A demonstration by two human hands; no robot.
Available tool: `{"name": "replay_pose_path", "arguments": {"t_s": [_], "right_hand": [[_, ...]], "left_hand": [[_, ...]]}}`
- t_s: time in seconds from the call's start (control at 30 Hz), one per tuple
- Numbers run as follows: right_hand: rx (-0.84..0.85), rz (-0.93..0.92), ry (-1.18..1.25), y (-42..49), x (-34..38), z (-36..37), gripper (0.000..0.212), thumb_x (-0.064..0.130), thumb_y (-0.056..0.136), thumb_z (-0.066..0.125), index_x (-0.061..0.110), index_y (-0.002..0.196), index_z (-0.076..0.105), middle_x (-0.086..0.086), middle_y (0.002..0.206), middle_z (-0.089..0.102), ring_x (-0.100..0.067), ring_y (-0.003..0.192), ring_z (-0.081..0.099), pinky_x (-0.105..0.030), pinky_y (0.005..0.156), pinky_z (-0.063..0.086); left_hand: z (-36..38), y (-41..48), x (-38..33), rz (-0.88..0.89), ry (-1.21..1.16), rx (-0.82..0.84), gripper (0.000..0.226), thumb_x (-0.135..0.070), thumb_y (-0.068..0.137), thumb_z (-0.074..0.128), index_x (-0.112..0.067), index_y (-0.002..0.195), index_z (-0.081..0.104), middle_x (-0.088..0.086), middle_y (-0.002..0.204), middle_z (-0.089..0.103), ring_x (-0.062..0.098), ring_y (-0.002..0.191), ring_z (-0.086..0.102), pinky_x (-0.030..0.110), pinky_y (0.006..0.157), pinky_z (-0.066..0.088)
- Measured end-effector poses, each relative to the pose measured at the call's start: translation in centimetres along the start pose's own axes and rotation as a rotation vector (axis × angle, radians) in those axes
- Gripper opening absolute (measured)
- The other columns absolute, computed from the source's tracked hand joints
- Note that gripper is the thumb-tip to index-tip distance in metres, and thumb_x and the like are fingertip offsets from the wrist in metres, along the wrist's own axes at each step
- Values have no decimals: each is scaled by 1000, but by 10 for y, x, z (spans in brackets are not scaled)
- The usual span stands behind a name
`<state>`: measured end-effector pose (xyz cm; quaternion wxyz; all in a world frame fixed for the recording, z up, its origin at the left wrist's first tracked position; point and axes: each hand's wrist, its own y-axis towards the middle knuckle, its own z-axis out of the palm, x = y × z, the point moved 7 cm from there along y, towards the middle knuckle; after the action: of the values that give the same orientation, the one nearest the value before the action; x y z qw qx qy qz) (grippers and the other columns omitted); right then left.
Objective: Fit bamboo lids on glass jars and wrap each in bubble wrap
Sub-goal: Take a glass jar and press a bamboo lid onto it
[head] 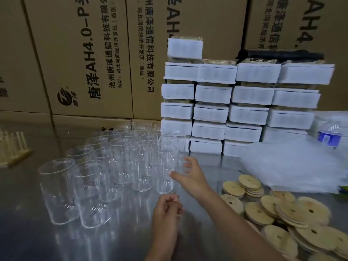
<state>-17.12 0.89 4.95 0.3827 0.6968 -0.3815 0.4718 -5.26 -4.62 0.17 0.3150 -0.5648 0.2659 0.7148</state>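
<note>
Currently the right hand (190, 178) is reaching left toward the cluster of glass jars (113, 166), fingers spread and curled around the side of the nearest jar (166, 166); thumb and fingertips look to be at the glass, but blur makes firm contact hard to confirm. The left hand (167, 210) sits lower, just in front of that jar, fingers curled loosely inward. Cannot tell if it pinches anything.

Jars stand upright, unlidded, in rough rows on the steel table (37, 242), left of centre. Bamboo lids (282, 219) lie in overlapping piles on the table at right, each with a small hole. Bubble wrap (293, 166) lies in a crumpled sheet behind the lids, near right edge. A water bottle (328, 133) stands beyond the wrap.

White packs (235, 102) are stacked in columns behind the jars, against a wall of cardboard cartons (84, 53). A wooden rack (13, 147) is at far left.
</note>
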Motion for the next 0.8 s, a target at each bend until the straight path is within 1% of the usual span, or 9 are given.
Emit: {"name": "replay_pose_path", "arguments": {"t_s": [0.1, 0.23, 0.33, 0.47, 0.57, 0.63, 0.7, 0.73, 0.8], "right_hand": [[15, 31, -10, 18, -7, 16, 86, 30, 73, 81, 23, 140, 27, -3, 138, 34, -16, 125, 39, -24, 96, 35], [45, 49, 3, 37, -19, 37, 97, 30, 67, 86, 21, 142, 25, -7, 143, 32, -18, 130, 36, -21, 95, 32], [22, 40, -35, 41, -27, 44, 92, 31, 66, 86, 23, 138, 29, -6, 136, 40, -18, 123, 43, -21, 91, 35], [15, 36, -40, 40, -31, 39, 76, 36, 66, 84, 33, 120, 30, -1, 118, 44, -16, 106, 50, -25, 86, 42], [-8, 32, -9, 30, -27, 24, 71, 35, 67, 83, 35, 115, 31, -1, 115, 48, -16, 101, 54, -24, 78, 44], [-36, 30, 44, 18, -22, 7, 67, 33, 68, 83, 34, 115, 35, -4, 113, 52, -15, 97, 56, -23, 73, 46], [-30, 23, 81, 0, -13, -12, 65, 37, 69, 82, 36, 117, 38, -3, 111, 56, -9, 93, 58, -16, 65, 44], [-12, 18, 94, -11, -7, -22, 65, 40, 69, 81, 38, 118, 39, -1, 110, 57, -5, 92, 58, -12, 60, 42], [22, -2, 128, -35, 7, -41, 64, 51, 61, 80, 43, 114, 44, 3, 102, 63, -2, 88, 63, -9, 56, 43]], "left_hand": [[-7, 11, 4, 35, -61, -53, 24, 11, 87, 51, -10, 77, 57, 5, 61, 58, 22, 61, 53, 29, 57, 39], [-13, 22, 4, 44, -131, -115, 24, 11, 89, 49, -10, 81, 55, 10, 67, 56, 24, 62, 53, 31, 56, 39], [-13, 24, 6, 45, -153, -136, 22, 8, 92, 49, -12, 83, 55, 10, 73, 57, 23, 64, 55, 31, 55, 41], [-15, 23, 5, 71, -132, -149, 20, 3, 93, 51, -16, 88, 54, 7, 83, 59, 17, 69, 59, 28, 56, 43], [-15, 22, 1, 116, -127, -130, 22, 2, 93, 52, -20, 93, 54, 4, 89, 58, 15, 79, 58, 28, 67, 46], [-15, 19, -5, 165, -96, -94, 24, -1, 91, 55, -24, 98, 55, 2, 97, 58, 9, 86, 57, 23, 76, 46], [-12, 14, -11, 222, -58, -34, 25, -9, 90, 61, -28, 105, 56, -1, 107, 57, 2, 92, 57, 13, 78, 43], [-10, 12, -15, 250, -43, 7, 28, -17, 88, 66, -31, 110, 55, -2, 112, 57, -1, 97, 57, 11, 79, 43], [-1, 5, -22, 295, -5, 113, 47, -39, 77, 75, -37, 118, 52, -9, 121, 55, -5, 108, 55, 11, 86, 43]]}}
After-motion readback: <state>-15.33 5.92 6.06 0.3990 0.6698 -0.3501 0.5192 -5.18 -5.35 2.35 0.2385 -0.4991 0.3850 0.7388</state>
